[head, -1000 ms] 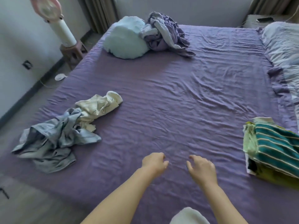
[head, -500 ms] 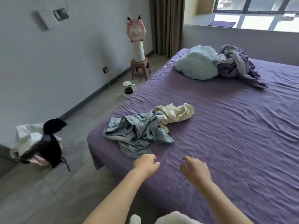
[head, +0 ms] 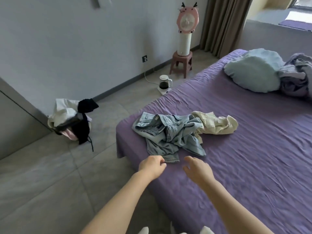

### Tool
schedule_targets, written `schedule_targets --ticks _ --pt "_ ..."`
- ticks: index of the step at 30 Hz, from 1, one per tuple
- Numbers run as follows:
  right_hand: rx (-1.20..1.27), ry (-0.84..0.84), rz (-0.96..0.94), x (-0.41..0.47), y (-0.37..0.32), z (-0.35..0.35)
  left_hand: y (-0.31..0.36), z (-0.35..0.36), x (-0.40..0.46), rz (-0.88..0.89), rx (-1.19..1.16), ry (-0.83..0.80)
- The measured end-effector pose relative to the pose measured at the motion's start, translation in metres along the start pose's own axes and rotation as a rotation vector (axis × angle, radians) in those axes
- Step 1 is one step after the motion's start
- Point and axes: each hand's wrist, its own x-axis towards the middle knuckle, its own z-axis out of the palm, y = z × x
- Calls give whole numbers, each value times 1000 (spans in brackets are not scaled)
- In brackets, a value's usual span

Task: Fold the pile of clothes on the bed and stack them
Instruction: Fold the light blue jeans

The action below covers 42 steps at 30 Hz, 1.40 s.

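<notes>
1. The purple bundle (head: 297, 78) and the bed (head: 253, 166) are cut off by the right edge.
2. The denim garment (head: 168, 132) hides part of the cream garment (head: 217, 124).
3. The left hand (head: 152, 165) perhaps touches the denim hem; its fingertips curl out of sight.

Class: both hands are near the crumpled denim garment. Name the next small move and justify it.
Probably reach forward and grip the denim garment with the left hand and right hand: both hands hold nothing, and it lies unfolded just ahead.
</notes>
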Motion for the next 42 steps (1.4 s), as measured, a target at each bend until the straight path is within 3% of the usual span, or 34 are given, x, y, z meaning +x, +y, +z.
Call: schedule_targets --ticks 6,13,20,26,34,39,42 --pt "-90 -48 -124 44 9 4 0 -3 23 -85 41 21" --pt "-307 -127 -216 98 12 -6 -17 -13 65 -102 265 -67" --pt "-314 -168 -174 192 1 -13 -61 -40 166 -63 350 -163" --pt "-256 -235 -118 278 -9 -8 -102 -69 288 -37 231 -204" --pt "-384 -548 -148 355 -16 10 -138 -65 382 -42 178 -291" --pt "-391 -527 -146 373 -10 36 -148 -46 390 -178 -20 -320" --pt "-411 -408 -157 374 -2 45 -152 -38 387 -199 -117 -238"
